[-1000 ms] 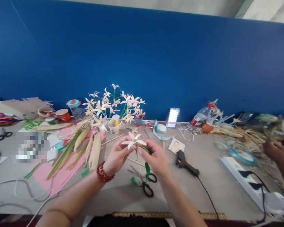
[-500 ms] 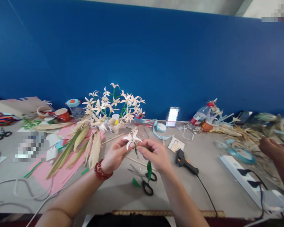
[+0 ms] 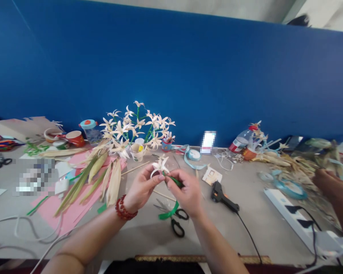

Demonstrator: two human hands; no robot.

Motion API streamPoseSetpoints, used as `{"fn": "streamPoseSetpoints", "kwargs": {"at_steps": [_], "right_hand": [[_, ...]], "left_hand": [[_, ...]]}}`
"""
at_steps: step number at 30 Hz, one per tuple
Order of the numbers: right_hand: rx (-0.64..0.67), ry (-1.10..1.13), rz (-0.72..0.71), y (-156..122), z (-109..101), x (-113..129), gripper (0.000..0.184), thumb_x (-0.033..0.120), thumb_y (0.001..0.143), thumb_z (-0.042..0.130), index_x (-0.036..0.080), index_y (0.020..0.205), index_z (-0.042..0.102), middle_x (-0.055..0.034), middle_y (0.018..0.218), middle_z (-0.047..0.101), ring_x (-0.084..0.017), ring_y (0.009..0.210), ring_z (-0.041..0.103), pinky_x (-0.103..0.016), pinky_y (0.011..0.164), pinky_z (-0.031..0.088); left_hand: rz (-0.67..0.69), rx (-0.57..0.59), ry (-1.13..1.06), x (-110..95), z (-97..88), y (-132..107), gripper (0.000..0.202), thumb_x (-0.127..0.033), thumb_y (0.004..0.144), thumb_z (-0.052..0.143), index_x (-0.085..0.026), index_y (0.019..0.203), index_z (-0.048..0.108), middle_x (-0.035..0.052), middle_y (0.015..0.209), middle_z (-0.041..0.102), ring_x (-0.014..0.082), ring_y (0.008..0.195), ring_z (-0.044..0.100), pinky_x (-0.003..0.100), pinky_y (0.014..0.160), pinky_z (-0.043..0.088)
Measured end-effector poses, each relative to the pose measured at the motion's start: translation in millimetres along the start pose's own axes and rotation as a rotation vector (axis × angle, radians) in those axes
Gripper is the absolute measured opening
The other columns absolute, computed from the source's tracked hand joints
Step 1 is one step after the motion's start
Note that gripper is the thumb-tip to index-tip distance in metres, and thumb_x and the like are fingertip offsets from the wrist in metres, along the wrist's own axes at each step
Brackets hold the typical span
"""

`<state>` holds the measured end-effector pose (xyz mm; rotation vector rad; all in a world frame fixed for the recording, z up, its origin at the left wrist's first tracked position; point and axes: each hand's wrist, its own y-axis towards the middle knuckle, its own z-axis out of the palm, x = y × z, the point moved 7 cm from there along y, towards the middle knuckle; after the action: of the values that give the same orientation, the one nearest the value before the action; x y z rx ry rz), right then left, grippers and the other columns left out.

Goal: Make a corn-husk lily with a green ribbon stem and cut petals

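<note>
Pinched in the fingers of my left hand (image 3: 143, 186) is a white husk flower (image 3: 161, 164) with narrow curling petals. My right hand (image 3: 188, 190) is closed on a green paper strip (image 3: 169, 214) right at the flower's base; its loose end hangs below the hand. Part of the strip and the stem are hidden by my fingers. Below my hands, black-handled scissors (image 3: 177, 228) lie on the table with their blades pointing left. Beyond the hands, a paper cup (image 3: 137, 155) stands under a bunch of finished white flowers (image 3: 122, 129) on green stems.
A glue gun (image 3: 224, 197) lies to the right, its cord running to the front edge. Husks (image 3: 82, 182) rest on pink paper (image 3: 50, 219) at left. A power strip (image 3: 286, 217), blue ribbon spool (image 3: 193, 154), and another person's hand (image 3: 330, 186) are also in view.
The flower has turned and tilted in my left fingers. The green strip now trails lower and further left below my right hand, and its upper part lies against the flower's base.
</note>
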<state>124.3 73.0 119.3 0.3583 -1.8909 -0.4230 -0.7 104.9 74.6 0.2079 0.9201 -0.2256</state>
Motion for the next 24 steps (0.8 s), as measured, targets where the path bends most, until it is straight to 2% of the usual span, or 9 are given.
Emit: {"fn": "streamPoseSetpoints", "kwargs": {"at_steps": [3, 7, 15, 20, 24], "right_hand": [[-0.020, -0.064, -0.056, -3.1, -1.0, 8.9, 0.014, 0.025, 0.085, 0.059, 0.016, 0.076, 0.065, 0.0024, 0.059, 0.057, -0.009, 0.051, 0.045, -0.022, 0.053, 0.037], [0.093, 0.063, -0.004, 0.2, 1.1, 7.9, 0.015, 0.028, 0.086, 0.059, 0.016, 0.080, 0.067, 0.0005, 0.064, 0.062, -0.011, 0.056, 0.052, -0.021, 0.054, 0.040], [0.230, 0.486, 0.319, 4.5, 15.7, -27.2, 0.025, 0.040, 0.076, 0.073, 0.016, 0.081, 0.068, 0.0050, 0.054, 0.049, -0.006, 0.045, 0.034, -0.019, 0.041, 0.026], [0.264, 0.615, 0.388, 4.7, 21.9, -28.8, 0.025, 0.039, 0.071, 0.077, 0.017, 0.077, 0.066, 0.0065, 0.051, 0.046, -0.006, 0.042, 0.033, -0.020, 0.040, 0.022], [0.294, 0.659, 0.377, 6.0, 24.2, -23.7, 0.025, 0.038, 0.070, 0.077, 0.018, 0.071, 0.062, 0.0066, 0.052, 0.045, -0.005, 0.042, 0.032, -0.020, 0.040, 0.022]], "left_hand": [[0.025, -0.026, 0.031, -3.0, -1.2, -2.7, 0.018, -0.019, 0.069, 0.080, -0.017, 0.086, 0.072, 0.0003, 0.080, 0.067, 0.0114, 0.076, 0.058, 0.022, 0.075, 0.045], [0.061, -0.006, 0.058, -7.1, -2.7, -3.5, 0.014, -0.019, 0.071, 0.078, -0.017, 0.084, 0.072, 0.0005, 0.078, 0.066, 0.0116, 0.076, 0.057, 0.022, 0.074, 0.044], [0.070, 0.039, 0.069, -8.1, -5.1, -1.8, 0.021, -0.021, 0.071, 0.078, -0.020, 0.091, 0.072, 0.0013, 0.084, 0.065, 0.0138, 0.080, 0.056, 0.026, 0.076, 0.042], [0.035, 0.050, 0.056, -7.8, -7.1, -1.8, 0.023, -0.023, 0.071, 0.079, -0.019, 0.092, 0.072, 0.0010, 0.080, 0.063, 0.0129, 0.076, 0.054, 0.026, 0.073, 0.041], [0.008, 0.091, 0.021, -6.3, -3.5, -1.5, 0.017, -0.023, 0.071, 0.079, -0.017, 0.084, 0.071, 0.0004, 0.075, 0.062, 0.0121, 0.072, 0.052, 0.026, 0.072, 0.040]]}}
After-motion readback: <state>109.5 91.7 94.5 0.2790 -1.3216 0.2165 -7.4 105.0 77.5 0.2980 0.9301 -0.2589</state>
